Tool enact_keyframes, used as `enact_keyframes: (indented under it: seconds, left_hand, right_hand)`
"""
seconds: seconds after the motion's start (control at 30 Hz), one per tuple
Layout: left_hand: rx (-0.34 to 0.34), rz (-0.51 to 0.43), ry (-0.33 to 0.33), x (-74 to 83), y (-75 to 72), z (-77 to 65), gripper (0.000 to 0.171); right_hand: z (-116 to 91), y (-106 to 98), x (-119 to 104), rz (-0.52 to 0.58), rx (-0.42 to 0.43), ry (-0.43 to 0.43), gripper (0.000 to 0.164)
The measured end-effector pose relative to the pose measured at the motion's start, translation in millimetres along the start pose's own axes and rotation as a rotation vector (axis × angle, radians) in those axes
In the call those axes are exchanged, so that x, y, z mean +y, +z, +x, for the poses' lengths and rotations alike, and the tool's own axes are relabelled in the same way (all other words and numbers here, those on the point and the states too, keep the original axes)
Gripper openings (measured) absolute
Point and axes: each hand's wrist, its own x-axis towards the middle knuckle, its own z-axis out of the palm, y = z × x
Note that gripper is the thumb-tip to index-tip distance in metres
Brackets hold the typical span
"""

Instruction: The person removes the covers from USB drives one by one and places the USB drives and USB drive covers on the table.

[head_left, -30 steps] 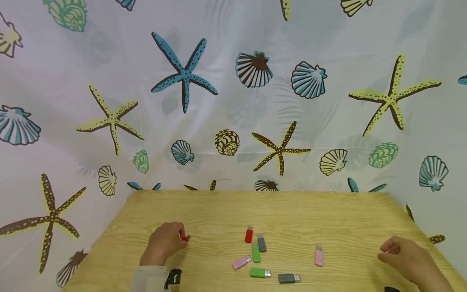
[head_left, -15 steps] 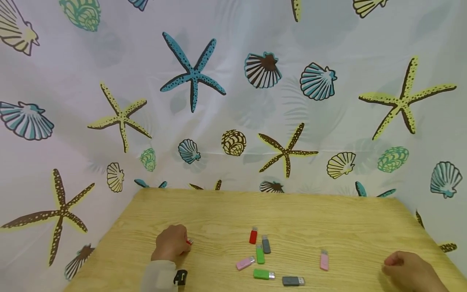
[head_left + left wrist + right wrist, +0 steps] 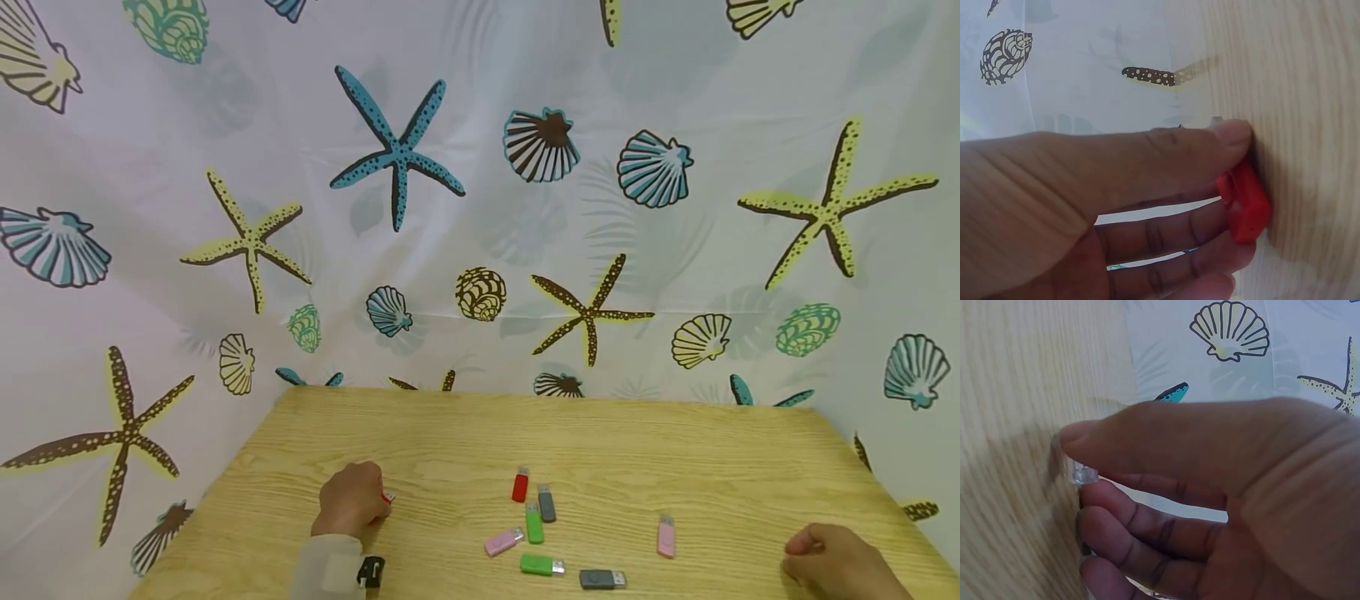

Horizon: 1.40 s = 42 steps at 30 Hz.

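Note:
On the left side of the table, my left hand (image 3: 351, 498) pinches a red USB stick (image 3: 1250, 203) between thumb and fingers, close against the wood. Its metal plug peeks out past the fingers in the head view. Over at the right, my right hand (image 3: 840, 560) has thumb and forefinger together on a small clear plastic piece (image 3: 1084, 473), right by the tabletop. The other right fingers curl beneath it. Between the hands lie more USB sticks: a red one (image 3: 520, 487), a grey one (image 3: 547, 505), a green one (image 3: 534, 527) and a pink one (image 3: 502, 542).
Nearer the front are a second green stick (image 3: 537, 565) and a second grey stick (image 3: 600, 579). Another pink stick (image 3: 666, 537) lies apart toward the right. A patterned curtain (image 3: 480, 208) borders the wooden table (image 3: 435, 433) at the back and both sides.
The head view has shifted slightly. My left hand has turned and lowered with the red USB stick toward the table. My right hand has come a little nearer. The loose sticks lie as before.

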Motion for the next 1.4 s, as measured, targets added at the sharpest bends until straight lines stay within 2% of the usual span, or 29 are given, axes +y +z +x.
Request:
enact_keyframes:
  seconds: [0.2, 0.47, 0.7, 0.8, 1.03, 1.23, 1.4]
  left_hand:
    - [-0.025, -0.016, -0.014, 0.0, 3.0, 3.3, 0.041]
    - [-0.049, -0.032, -0.042, -3.8, 2.4, 2.8, 0.028]
    - [-0.069, -0.046, -0.043, -4.5, 0.5, 2.4, 0.024]
    - [-0.063, -0.048, -0.028, -3.2, -1.5, 2.1, 0.021]
    - [0.009, -0.033, 0.043, 8.3, -6.8, 2.5, 0.036]
    - [-0.005, -0.083, 0.083, 24.0, -10.1, -0.2, 0.041]
    - [-0.008, -0.109, 0.175, 39.6, -9.7, -4.3, 0.039]
  right_hand:
    - [-1.9, -0.3, -0.1, -0.007, 0.01, -0.034, 0.029]
    - [-2.8, -1.7, -1.3, 0.009, -0.011, -0.035, 0.033]
    - [-3.6, -6.1, -4.3, -0.027, -0.022, -0.039, 0.042]
    - [-4.9, -8.8, -7.0, -0.037, -0.028, -0.037, 0.044]
    - [-7.8, -13.2, -23.9, -0.053, -0.004, -0.087, 0.049]
    - [-7.0, -12.0, -44.0, -0.09, 0.033, -0.139, 0.046]
    - [-7.2, -6.7, -61.7, -0.105, 0.07, -0.193, 0.04]
